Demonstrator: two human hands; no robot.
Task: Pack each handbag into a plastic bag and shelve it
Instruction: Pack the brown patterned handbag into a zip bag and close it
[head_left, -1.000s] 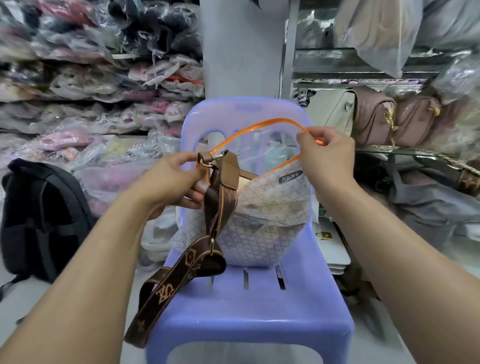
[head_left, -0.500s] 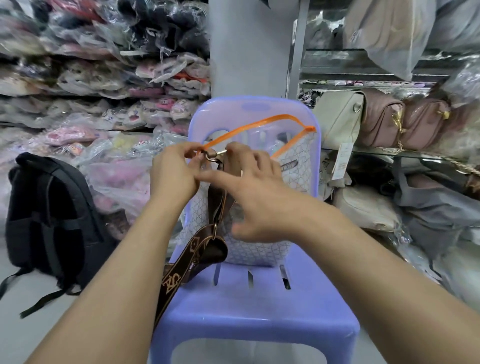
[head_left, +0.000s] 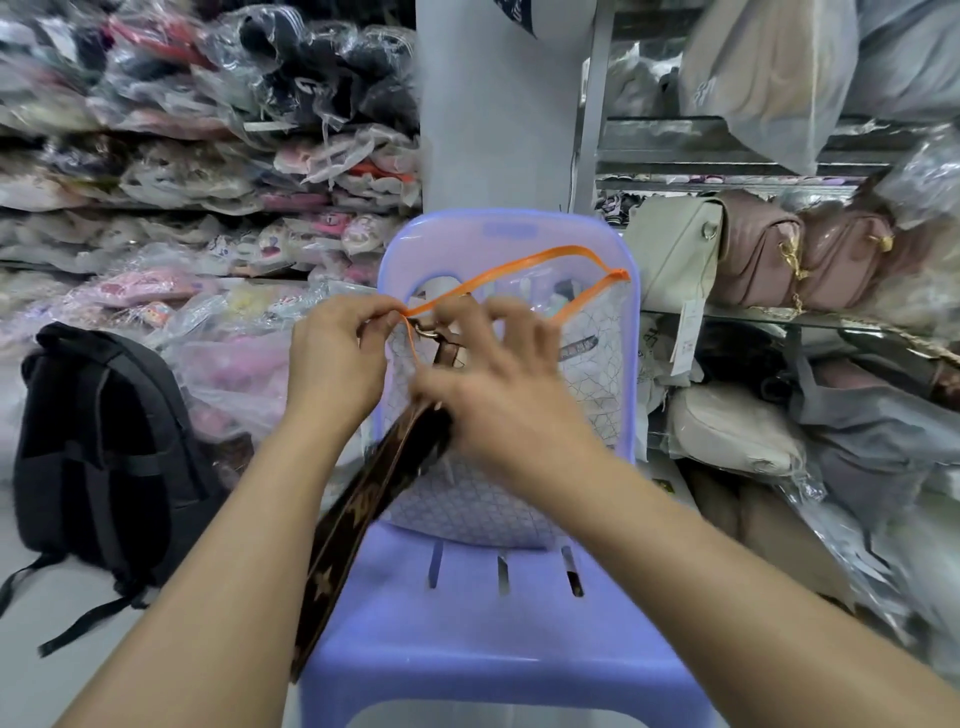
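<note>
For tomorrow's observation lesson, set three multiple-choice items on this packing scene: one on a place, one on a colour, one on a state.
1. Where is the black backpack?
A. on a shelf
B. hanging from a hook
C. on the floor, left of the purple chair

2. What colour is the plastic bag's zip strip?
A. orange
B. green
C. black

3. How does the brown strap lie?
A. fully inside the bag
B. hanging out of the bag, down past the seat
C. wound round the chair back

Answers:
1. C: it stands on the floor beside the chair.
2. A: the strip, pinched by the left hand, is orange.
3. B: it trails from the bag's mouth past the seat edge.
</note>
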